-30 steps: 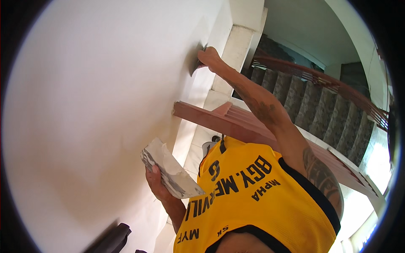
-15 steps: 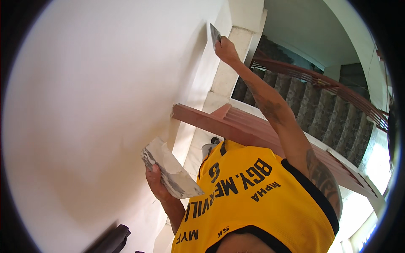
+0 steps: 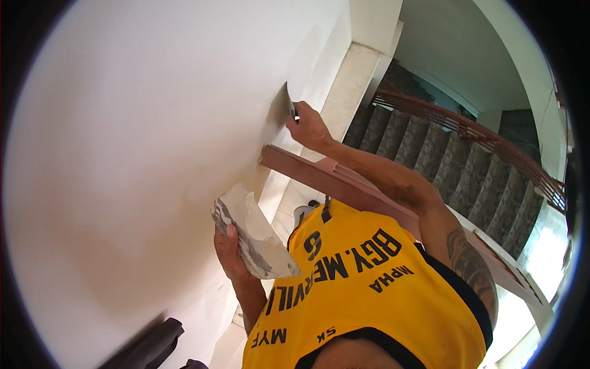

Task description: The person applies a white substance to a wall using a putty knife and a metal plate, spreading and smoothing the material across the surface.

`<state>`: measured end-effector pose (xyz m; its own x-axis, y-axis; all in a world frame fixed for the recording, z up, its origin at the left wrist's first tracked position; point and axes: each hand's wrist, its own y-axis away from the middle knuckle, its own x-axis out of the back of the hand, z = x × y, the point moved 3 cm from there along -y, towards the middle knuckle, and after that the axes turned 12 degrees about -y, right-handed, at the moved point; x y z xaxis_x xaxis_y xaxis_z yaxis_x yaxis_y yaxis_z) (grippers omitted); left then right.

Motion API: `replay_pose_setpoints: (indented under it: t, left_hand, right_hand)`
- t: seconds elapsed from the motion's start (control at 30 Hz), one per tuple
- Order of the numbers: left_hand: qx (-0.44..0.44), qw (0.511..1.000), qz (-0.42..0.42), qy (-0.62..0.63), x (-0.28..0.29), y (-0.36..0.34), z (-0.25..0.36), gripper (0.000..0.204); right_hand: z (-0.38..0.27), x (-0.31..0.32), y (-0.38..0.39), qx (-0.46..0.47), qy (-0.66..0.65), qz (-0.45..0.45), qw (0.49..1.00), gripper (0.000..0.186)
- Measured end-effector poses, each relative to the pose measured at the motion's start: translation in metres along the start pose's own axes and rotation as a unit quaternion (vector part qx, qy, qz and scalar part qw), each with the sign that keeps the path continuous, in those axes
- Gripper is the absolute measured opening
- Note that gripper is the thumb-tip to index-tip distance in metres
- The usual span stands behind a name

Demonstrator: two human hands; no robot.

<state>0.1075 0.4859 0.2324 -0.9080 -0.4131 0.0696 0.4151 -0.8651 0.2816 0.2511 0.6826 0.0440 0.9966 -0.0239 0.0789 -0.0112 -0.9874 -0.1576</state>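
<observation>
My right hand (image 3: 309, 127) is closed round a putty knife (image 3: 286, 103), its thin metal blade against the white wall (image 3: 153, 135) or very near it. Close to my chest, my left hand (image 3: 229, 249) grips a flat marble-patterned board (image 3: 236, 237) by its edge, thumb on the near side. A mass of white putty (image 3: 251, 215) lies spread on the board's face. The blade casts a shadow on the wall. The knife's handle is mostly hidden in my fingers.
A reddish-brown railing (image 3: 332, 181) crosses beside me, its end close to the wall. Beyond it, dark patterned stairs (image 3: 455, 160) descend along a curved brown handrail (image 3: 455, 117). A black object (image 3: 150, 344) stands at the lower left. Part of a pale bucket-like thing (image 3: 302, 213) shows below me.
My right hand has drawn the putty knife down and left along the wall, the elbow bending. My left hand and the board have shifted only slightly in view.
</observation>
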Motion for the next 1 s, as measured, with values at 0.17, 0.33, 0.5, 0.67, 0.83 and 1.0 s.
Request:
replay_pose_setpoints:
  t: [0.17,0.33,0.5,0.67,0.83,1.0]
  left_hand:
    - [-0.007,1.000,-0.024,0.004,0.000,-0.004,0.001,0.043]
    - [-0.019,0.999,-0.026,0.012,-0.005,-0.008,0.004,0.044]
    - [-0.014,1.000,-0.019,0.002,0.003,-0.015,-0.003,0.043]
    - [0.011,0.999,-0.016,0.050,0.003,-0.009,-0.016,0.038]
    - [0.070,0.993,-0.055,0.075,-0.011,-0.009,-0.037,0.032]
    - [0.148,0.971,-0.144,0.118,-0.026,-0.027,-0.066,0.039]
  right_hand:
    - [-0.052,-0.003,-0.010,-0.152,-0.034,-0.067,0.985,0.029]
    - [-0.061,0.004,-0.023,-0.249,-0.164,-0.063,0.952,0.025]
    - [-0.078,0.068,-0.041,-0.186,-0.194,-0.005,0.963,0.037]
    - [-0.069,0.120,-0.021,-0.177,-0.099,0.012,0.979,0.038]
    - [-0.074,0.148,0.018,-0.159,-0.008,0.006,0.987,0.033]
    - [-0.146,0.137,0.068,0.070,0.012,-0.083,0.994,0.023]
